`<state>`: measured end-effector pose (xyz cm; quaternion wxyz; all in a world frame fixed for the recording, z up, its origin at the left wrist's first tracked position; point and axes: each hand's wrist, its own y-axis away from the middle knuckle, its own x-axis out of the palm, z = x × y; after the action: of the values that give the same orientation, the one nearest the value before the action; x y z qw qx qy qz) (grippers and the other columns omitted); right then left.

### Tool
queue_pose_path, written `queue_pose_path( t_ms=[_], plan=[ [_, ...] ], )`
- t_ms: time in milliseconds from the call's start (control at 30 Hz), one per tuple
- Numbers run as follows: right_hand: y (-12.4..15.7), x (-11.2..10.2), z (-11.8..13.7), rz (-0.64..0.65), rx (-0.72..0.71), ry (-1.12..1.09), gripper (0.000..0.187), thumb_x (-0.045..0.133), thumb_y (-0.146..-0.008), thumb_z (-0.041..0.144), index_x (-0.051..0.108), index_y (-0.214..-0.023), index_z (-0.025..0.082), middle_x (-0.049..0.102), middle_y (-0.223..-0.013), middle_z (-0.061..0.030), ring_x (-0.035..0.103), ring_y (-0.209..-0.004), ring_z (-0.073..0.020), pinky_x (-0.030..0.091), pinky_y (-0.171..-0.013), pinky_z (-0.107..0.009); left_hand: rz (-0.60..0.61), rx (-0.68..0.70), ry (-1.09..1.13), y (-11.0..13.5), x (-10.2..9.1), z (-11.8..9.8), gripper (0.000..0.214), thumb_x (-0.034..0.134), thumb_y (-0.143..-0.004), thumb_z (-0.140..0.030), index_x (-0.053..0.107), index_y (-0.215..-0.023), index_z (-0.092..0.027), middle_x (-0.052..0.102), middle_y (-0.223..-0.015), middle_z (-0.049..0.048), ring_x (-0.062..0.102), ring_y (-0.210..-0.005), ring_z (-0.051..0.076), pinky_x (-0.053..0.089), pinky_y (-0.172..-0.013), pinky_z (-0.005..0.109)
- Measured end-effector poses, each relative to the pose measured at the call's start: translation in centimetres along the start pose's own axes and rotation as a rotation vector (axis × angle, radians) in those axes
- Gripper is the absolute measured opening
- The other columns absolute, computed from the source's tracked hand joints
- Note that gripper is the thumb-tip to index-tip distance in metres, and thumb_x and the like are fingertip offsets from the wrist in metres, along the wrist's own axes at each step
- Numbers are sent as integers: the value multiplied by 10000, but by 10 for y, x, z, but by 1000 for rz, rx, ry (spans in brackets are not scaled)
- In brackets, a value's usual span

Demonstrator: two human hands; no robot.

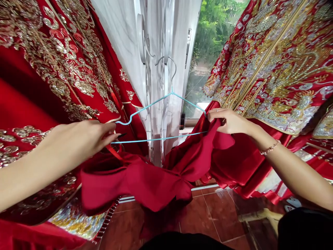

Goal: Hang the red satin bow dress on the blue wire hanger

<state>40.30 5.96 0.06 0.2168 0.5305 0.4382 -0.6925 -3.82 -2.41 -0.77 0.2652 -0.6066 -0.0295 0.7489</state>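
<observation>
A light-blue clothes hanger [156, 139] with a bare metal hook spans the space between my hands, its hook near a white scroll-shaped piece. My left hand [88, 133] pinches the hanger's left end. My right hand [229, 121], a bracelet at its wrist, is closed at the hanger's right end with red cloth in its fingers. That cloth is part of a plain red dress [153, 184], which droops below the hanger in a wide ruffled fold. A thin red strap hangs under my left hand; whether it is hooked on the hanger I cannot tell.
Embroidered red garments [75, 66] hang close on the left, and a beaded red-and-gold jacket [273, 69] hangs on the right. Behind are white curtains [117, 45] and a window [213, 41] with greenery outside. Reddish tiles [208, 215] cover the floor.
</observation>
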Motion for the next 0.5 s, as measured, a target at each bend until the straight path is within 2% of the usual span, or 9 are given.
queue_pose_path(
  t_ms=[100,200,300,400,500],
  plan=[
    [2,-2,-6,-47,60,-94,145,505,-648,123,511,-762,213,561,-768,4,539,-725,-151,425,-697,-285,116,-66,-174,-6,-5,-4,444,340,-1041,-473,676,-1078,-184,677,-725,70,682,-608,256,399,-497,259],
    [5,-4,-6,-70,99,-83,133,500,-654,133,510,-756,217,567,-772,1,547,-742,-164,435,-699,-296,65,-4,-175,-5,-4,-8,496,245,-1065,-416,678,-1032,-177,685,-743,89,661,-577,251,382,-475,265],
    [11,-7,-7,-78,126,-60,131,506,-658,132,512,-754,221,576,-797,-6,553,-758,-172,447,-713,-308,75,49,-182,-2,1,-7,527,179,-1070,-355,651,-934,-164,666,-767,89,664,-611,224,373,-492,251],
    [22,-7,-12,-134,145,-67,143,530,-656,136,516,-768,224,576,-835,-18,557,-796,-185,457,-742,-325,95,25,-158,1,8,3,518,208,-1066,-397,651,-932,-164,695,-854,99,684,-700,230,383,-541,252],
    [38,-3,-16,-193,170,-44,136,542,-670,145,494,-769,226,557,-848,-24,555,-803,-191,462,-729,-329,88,-14,-14,8,18,21,547,237,-1050,-479,675,-897,-189,722,-831,68,665,-679,217,386,-570,263]
  ],
)
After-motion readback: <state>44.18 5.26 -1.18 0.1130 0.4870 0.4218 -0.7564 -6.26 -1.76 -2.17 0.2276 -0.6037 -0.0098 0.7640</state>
